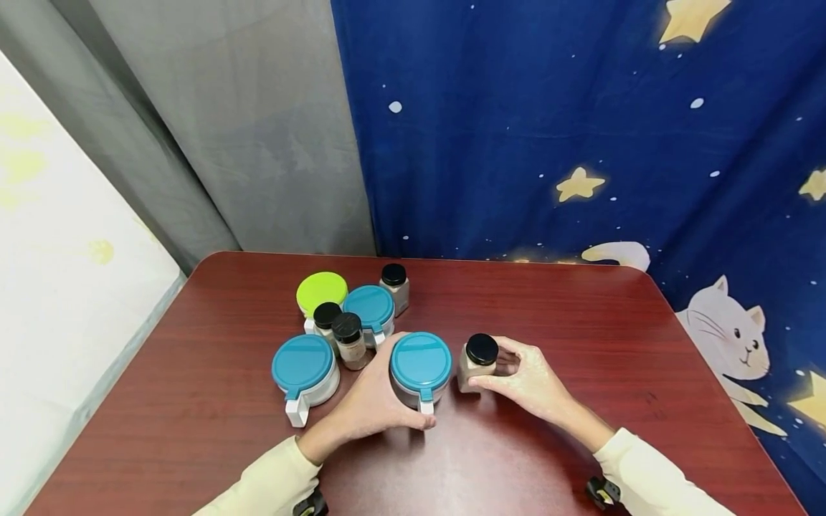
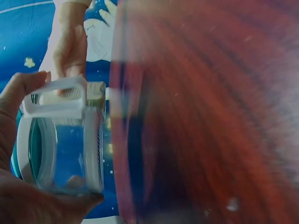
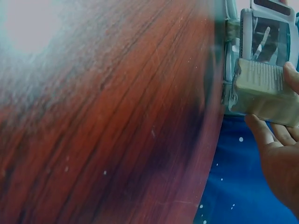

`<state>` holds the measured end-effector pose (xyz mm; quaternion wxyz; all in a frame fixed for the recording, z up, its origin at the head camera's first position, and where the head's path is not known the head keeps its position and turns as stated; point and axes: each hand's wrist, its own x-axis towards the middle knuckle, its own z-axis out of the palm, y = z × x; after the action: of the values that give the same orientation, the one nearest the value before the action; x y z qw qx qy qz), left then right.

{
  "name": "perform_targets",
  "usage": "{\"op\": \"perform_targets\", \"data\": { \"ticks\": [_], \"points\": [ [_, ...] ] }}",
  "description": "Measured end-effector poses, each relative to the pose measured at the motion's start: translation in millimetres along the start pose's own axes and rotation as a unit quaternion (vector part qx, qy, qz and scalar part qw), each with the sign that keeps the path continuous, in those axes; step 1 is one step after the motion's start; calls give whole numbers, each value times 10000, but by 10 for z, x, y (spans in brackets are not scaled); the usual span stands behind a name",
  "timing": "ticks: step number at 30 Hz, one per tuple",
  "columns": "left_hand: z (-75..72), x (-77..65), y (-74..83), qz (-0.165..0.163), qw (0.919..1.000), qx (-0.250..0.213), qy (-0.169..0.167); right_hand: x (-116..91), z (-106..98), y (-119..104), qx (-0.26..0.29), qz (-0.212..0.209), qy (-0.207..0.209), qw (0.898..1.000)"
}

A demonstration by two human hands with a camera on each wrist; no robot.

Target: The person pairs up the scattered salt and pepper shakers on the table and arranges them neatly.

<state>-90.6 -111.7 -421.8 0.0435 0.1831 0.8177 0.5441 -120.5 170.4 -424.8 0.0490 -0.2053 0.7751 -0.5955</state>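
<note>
My left hand (image 1: 376, 398) grips a clear, round jar with a blue lid (image 1: 421, 364) and a white handle. Its thumb lies by the handle, which shows in the left wrist view as a white loop (image 2: 53, 112) on the jar's side. To the right of that jar, my right hand (image 1: 534, 383) holds a small squarish spice jar with a black lid (image 1: 481, 350) between thumb and fingers. The right wrist view shows pale powder filling the spice jar (image 3: 264, 98) and printed lines on its side. Both held jars are upright, side by side.
Left of my hands stand another blue-lidded jar (image 1: 303, 367), a green-lidded jar (image 1: 322, 292) and a third blue-lidded jar (image 1: 369, 306). Black-lidded spice jars (image 1: 349, 337) stand among them, one (image 1: 395, 287) at the back. The brown table (image 1: 600, 315) meets curtains (image 1: 477, 143) behind.
</note>
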Motion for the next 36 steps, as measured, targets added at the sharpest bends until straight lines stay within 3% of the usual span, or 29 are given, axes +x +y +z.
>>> {"op": "perform_targets", "data": {
  "ticks": [12, 17, 25, 36],
  "points": [
    [62, 192, -15, 277, 9992, -255, -157, -17, -186, 58, -93, -154, 174, 9997],
    [132, 294, -24, 356, 9975, -456, -404, -42, -291, 78, -294, -122, 156, 9994],
    [240, 461, -18, 447, 9968, -366, -560, -73, -403, 108, -298, -72, 244, 9992],
    [324, 626, -40, 534, 9960, -311, -640, -133, -611, 188, -812, 50, 497, 9954]
  ]
}}
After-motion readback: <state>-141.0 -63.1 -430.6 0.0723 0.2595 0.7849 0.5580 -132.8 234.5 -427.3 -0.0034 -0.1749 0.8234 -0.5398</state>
